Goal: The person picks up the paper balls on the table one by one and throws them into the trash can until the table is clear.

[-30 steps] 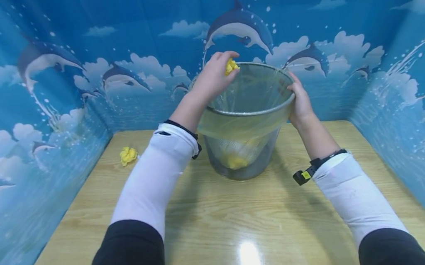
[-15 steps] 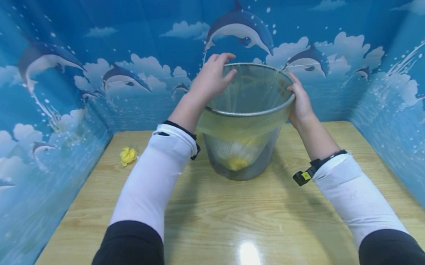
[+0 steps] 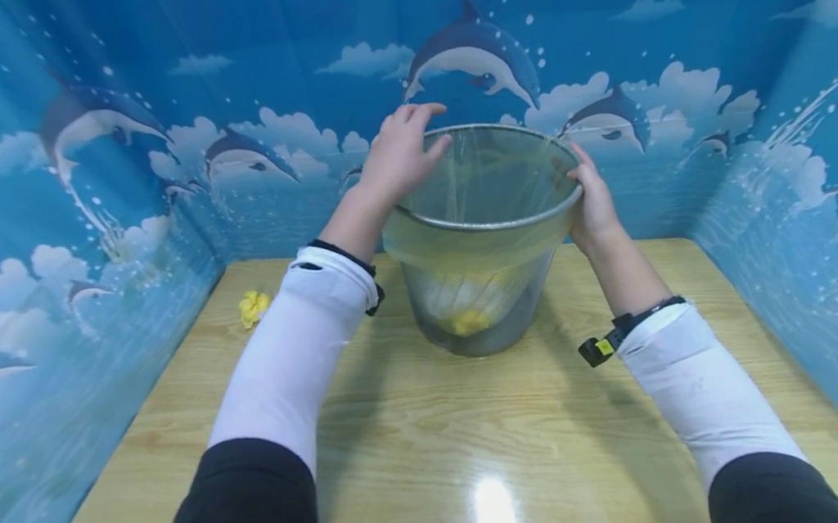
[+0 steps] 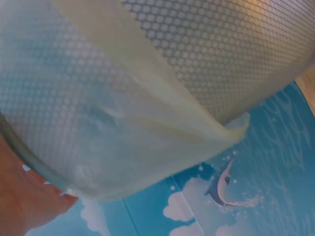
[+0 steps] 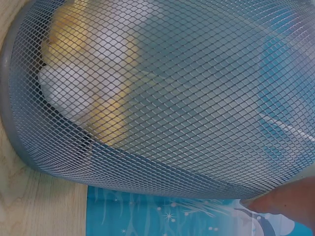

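A mesh bin (image 3: 487, 240) lined with a thin plastic bag (image 3: 473, 245) stands on the wooden table (image 3: 434, 449). The right hand (image 3: 591, 199) grips the bin's right rim, fingers curled over the edge. The left hand (image 3: 397, 155) hovers at the bin's left rim, fingers loosely bent, holding nothing. A yellow paper ball (image 3: 470, 321) lies at the bottom of the bin. A second yellow wad (image 3: 253, 307) lies on the table, well left of the bin.

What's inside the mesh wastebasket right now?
The mesh wastebasket holds a clear bag liner folded over its rim, with crumpled yellow paper and something white at the bottom. The mesh blurs anything beneath them.
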{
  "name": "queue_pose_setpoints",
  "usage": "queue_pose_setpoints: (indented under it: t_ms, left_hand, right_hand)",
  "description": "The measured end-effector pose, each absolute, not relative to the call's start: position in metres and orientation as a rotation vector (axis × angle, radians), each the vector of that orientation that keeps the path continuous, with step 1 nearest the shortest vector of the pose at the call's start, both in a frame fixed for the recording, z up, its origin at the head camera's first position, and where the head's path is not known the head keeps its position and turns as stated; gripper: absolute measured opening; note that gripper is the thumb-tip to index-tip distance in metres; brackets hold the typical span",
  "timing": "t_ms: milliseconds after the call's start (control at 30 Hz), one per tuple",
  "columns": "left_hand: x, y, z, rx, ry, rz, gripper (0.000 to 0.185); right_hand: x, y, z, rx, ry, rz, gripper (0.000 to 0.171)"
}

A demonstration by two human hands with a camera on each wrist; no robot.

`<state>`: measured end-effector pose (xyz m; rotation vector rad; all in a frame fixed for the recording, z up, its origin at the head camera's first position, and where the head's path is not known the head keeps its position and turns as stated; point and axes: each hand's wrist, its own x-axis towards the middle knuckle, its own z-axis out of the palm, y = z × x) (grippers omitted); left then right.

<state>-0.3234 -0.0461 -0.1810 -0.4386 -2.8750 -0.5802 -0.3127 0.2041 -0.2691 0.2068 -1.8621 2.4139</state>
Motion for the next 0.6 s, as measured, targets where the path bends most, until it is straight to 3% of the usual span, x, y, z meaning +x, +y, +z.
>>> queue_pose_setpoints:
  t_ms: [600]
  left_hand:
    - [-0.328, -0.091, -0.193, -0.26, -2.935, -0.53, 0.066]
  right_hand:
    - [-0.312, 0.203, -0.269, 0.216, -1.854, 2.42, 0.065]
